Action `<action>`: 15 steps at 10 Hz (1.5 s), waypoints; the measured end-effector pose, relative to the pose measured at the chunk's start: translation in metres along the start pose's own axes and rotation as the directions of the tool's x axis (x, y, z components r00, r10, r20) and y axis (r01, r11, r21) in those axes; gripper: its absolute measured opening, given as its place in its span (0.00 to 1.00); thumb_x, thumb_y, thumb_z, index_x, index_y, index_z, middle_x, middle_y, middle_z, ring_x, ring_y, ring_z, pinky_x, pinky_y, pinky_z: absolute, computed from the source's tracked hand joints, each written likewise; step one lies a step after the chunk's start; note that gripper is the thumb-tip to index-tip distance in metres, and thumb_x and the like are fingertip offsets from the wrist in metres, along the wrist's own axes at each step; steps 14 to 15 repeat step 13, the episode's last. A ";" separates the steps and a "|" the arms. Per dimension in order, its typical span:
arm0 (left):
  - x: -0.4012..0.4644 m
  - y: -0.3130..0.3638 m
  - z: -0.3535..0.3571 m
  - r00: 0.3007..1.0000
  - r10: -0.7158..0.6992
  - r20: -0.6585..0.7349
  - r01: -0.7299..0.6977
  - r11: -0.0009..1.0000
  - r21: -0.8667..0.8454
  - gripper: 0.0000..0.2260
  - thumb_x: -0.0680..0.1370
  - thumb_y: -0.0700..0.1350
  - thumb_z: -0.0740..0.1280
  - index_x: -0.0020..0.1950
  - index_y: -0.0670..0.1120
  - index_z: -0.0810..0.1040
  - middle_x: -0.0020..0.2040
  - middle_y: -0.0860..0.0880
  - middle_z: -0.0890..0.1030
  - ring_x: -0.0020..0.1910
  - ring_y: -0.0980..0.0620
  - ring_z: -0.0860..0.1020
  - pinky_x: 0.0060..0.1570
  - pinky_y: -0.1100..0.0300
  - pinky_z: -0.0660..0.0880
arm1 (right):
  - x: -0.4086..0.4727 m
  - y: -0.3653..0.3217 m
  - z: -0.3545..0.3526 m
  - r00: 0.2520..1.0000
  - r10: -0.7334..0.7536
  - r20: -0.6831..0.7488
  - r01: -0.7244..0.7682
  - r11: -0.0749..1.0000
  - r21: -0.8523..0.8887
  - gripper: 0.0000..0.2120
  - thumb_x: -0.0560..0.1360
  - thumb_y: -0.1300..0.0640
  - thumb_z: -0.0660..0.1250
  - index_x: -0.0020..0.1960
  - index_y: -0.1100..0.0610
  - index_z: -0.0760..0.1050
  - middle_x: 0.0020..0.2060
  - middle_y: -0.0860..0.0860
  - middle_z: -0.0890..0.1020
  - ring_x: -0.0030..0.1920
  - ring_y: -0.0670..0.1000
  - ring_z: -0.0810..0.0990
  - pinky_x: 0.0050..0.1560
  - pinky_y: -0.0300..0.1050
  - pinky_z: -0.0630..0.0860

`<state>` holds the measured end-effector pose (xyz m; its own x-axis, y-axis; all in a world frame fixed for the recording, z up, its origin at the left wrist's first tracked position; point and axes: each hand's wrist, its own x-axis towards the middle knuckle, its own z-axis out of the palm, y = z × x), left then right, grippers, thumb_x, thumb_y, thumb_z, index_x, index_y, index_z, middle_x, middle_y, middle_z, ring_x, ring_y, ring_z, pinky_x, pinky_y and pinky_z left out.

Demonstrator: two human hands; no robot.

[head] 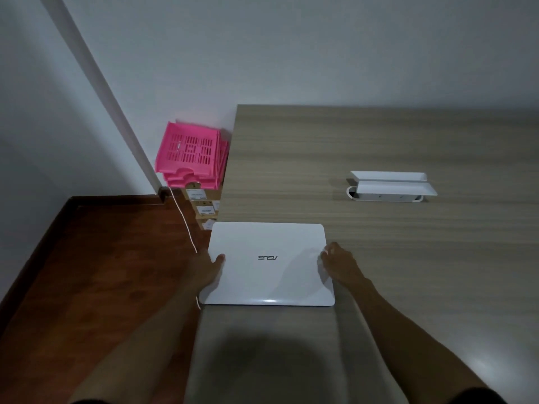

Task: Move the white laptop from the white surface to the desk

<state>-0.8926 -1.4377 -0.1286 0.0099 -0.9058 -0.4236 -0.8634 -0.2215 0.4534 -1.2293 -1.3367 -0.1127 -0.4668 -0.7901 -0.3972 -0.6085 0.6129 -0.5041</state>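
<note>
Plain grey-white walls (pixel 291 48) meet at a corner on the left, in dim light. The floor (pixel 102 258) is reddish-brown wood with a dark skirting board. A wood-grain bench (pixel 379 135) stands against the far wall. Beside it, pink plastic baskets (pixel 189 154) sit stacked on cardboard boxes (pixel 204 211).

A single wide-angle camera on the person's head looks forward and steeply down. It sits close above the near edge of the counter (pixel 379 147), which fills the right and centre of the frame and runs away to the wall (pixel 291 48) across the top. Both forearms enter from the bottom corners and reach toward the middle, where the laptop (pixel 269 263) lies just below centre. The wooden floor (pixel 102 258) shows at lower left, with pink baskets (pixel 189 156) in the room corner at left of centre. Straight lines bow near the frame edges.
</note>
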 end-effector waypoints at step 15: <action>-0.166 -0.130 0.130 0.871 0.485 -0.071 -0.420 0.813 0.404 0.39 0.78 0.67 0.49 0.78 0.38 0.53 0.78 0.39 0.58 0.78 0.45 0.52 0.76 0.54 0.41 | -0.198 0.081 0.131 0.960 -0.279 -0.006 0.279 0.956 0.086 0.33 0.77 0.38 0.52 0.79 0.43 0.46 0.80 0.48 0.49 0.80 0.51 0.48 0.79 0.57 0.44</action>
